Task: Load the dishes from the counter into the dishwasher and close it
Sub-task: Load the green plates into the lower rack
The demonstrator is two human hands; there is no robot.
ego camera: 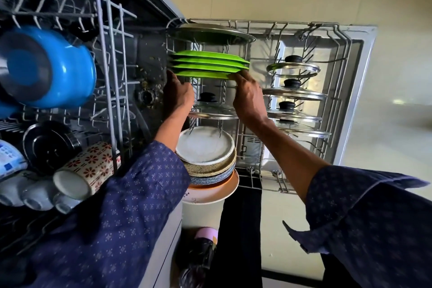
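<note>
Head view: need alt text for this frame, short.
Both hands, left hand and right hand, hold the nearest of several green plates standing on edge in the pulled-out lower rack of an open dishwasher. Glass lids and more plates fill that rack; a blue pot and mugs sit in the upper rack.

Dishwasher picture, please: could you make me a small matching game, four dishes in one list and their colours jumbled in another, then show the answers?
Things:
1. pot in the upper rack
2. plate held by both hands (left hand, right hand)
3. patterned mug
4. lid knobs in the lower rack

Colours:
A. black
B. green
C. blue
D. white with red flowers

Pairs: 1-C, 2-B, 3-D, 4-A
</note>
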